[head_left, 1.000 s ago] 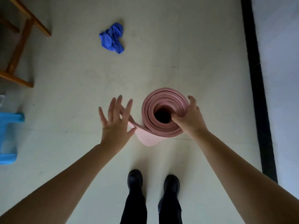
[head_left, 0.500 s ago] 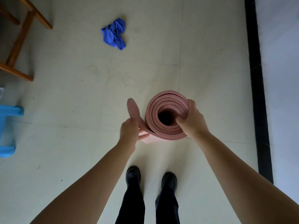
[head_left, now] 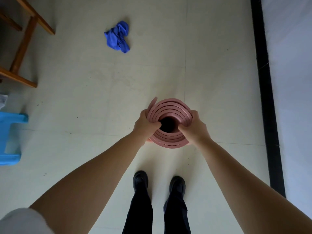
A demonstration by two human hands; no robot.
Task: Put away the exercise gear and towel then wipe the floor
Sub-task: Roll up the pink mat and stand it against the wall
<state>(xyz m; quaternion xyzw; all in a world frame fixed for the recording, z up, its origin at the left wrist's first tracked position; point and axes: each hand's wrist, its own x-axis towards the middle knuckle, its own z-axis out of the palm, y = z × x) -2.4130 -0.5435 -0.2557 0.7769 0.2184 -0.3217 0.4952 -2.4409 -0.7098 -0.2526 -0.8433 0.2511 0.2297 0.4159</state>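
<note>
A rolled pink exercise mat (head_left: 170,138) stands on end on the pale floor in front of my feet, its open core facing up at me. My left hand (head_left: 144,124) grips the roll's left rim with fingers hooked into the core. On the opposite rim, my right hand (head_left: 195,127) holds the same way. The mat's loose outer end sticks up slightly at the top left of the roll. A crumpled blue towel (head_left: 117,37) lies on the floor farther ahead, to the left, well apart from both hands.
Wooden furniture legs (head_left: 22,46) stand at the far left. A blue plastic stool (head_left: 8,139) sits at the left edge. A black baseboard (head_left: 266,92) and a white wall run along the right. My black shoes (head_left: 141,180) stand just behind the mat.
My left hand went from open beside the mat to pressing the loose flap against the roll, and now grips the rim. The roll is tighter, with the flap wrapped in.
</note>
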